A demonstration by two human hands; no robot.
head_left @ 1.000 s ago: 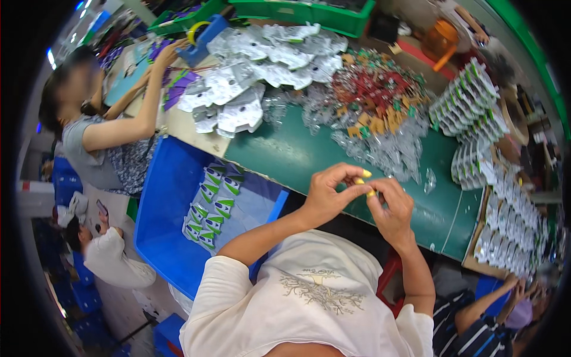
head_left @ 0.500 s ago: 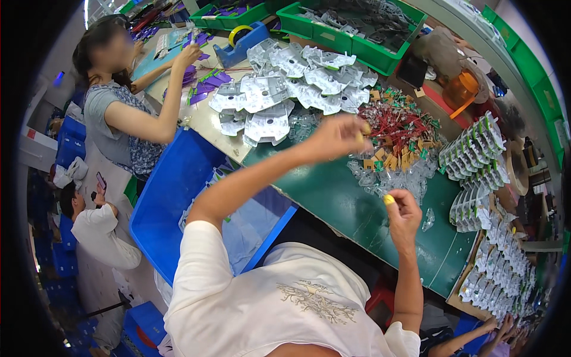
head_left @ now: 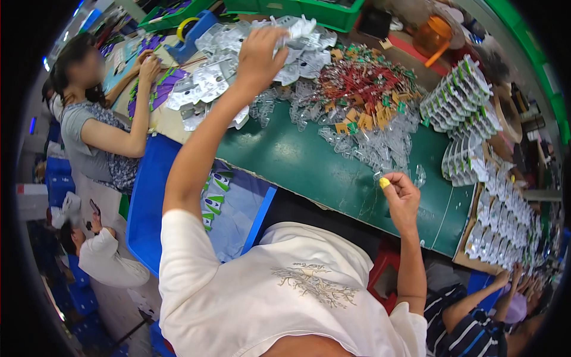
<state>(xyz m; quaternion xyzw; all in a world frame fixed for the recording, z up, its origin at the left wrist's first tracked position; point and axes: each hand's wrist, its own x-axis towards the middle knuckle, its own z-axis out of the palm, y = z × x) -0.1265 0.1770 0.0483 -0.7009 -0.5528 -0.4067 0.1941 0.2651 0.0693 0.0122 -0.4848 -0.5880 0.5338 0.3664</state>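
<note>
My left hand (head_left: 260,56) is stretched over the heap of silver-grey plastic housings (head_left: 303,59) at the back of the bench, thumb and fingers apart, with nothing visible in it. Near the front of the green tabletop, my right hand (head_left: 401,196) has its fingers curled and the thumb, in a yellow finger cot, pressed to the index finger. Whatever sits in that pinch is too small to make out. Transparent plastic pieces (head_left: 380,143) lie just beyond it, below a pile of red-wired parts (head_left: 351,80) with tan and green ends.
A blue bin (head_left: 148,208) with green-and-white parts (head_left: 215,193) stands left of the bench (head_left: 297,169). Stacked housings (head_left: 458,98) rise at the right, with more rows (head_left: 502,232) beyond. Green trays (head_left: 333,13) line the back. A co-worker (head_left: 95,113) sits at the left.
My left hand has moved left and away from me, from the red-wired pile to the housings. My right hand stays pinched in nearly the same spot. The whole view has shifted somewhat.
</note>
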